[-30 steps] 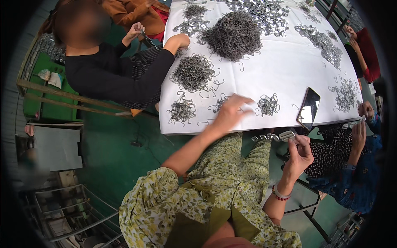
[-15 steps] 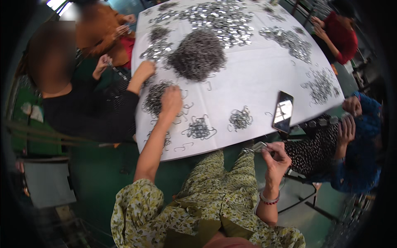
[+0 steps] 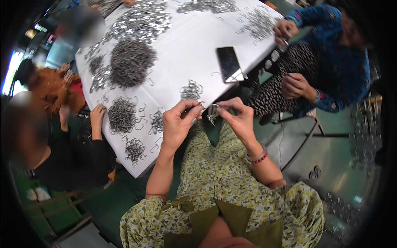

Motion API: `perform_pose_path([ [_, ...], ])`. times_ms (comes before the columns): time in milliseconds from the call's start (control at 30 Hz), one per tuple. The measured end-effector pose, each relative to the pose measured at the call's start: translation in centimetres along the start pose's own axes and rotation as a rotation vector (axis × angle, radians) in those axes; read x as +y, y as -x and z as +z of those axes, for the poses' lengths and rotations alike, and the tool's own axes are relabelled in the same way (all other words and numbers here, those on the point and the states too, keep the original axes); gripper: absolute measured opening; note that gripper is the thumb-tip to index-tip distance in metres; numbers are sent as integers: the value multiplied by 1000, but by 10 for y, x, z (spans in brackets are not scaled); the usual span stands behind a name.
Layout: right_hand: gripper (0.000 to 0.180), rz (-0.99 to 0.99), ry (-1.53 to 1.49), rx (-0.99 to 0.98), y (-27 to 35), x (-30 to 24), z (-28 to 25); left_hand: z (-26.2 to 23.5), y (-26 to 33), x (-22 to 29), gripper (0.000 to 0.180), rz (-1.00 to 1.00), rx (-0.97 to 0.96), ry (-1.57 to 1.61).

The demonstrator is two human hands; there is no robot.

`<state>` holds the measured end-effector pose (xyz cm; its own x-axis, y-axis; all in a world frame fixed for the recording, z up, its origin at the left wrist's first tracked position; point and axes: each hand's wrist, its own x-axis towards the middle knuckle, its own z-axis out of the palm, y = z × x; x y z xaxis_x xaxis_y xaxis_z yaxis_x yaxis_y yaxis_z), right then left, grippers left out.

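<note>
My left hand (image 3: 178,124) pinches a thin bent wire hook (image 3: 202,103) between thumb and fingertips, just off the table's near edge. Close by on the right, my right hand (image 3: 240,120) grips a flat silver metal link (image 3: 214,109), with more shiny metal hanging below it. The fingertips of both hands nearly meet, a small gap apart. Whether the hook touches the link cannot be made out. A small pile of wire hooks (image 3: 192,89) lies on the table just beyond my hands, and another small pile (image 3: 156,121) is beside my left hand.
The white-covered table (image 3: 178,53) carries a big dark heap of hooks (image 3: 132,63), shiny flat metal pieces (image 3: 142,20) and a phone (image 3: 230,65). A co-worker in blue (image 3: 331,62) sits at right; a black-sleeved co-worker's hand (image 3: 98,113) touches the table at left.
My left hand has come back from the hook pile to my right hand, now with a wire hook in its fingers. The whole view has swung round to the right.
</note>
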<state>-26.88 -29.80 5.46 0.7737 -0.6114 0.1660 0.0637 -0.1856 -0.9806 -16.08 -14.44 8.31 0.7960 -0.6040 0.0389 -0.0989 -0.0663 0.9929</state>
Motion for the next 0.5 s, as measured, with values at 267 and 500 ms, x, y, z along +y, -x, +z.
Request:
perform_pose_path([
  [267,18,-69,31,101,13,1,-11,50,2,-3,12,306,45,-260],
  [500,18,-111,77,144,29,22,-14,58,14,-36,11,219,-32,-216],
])
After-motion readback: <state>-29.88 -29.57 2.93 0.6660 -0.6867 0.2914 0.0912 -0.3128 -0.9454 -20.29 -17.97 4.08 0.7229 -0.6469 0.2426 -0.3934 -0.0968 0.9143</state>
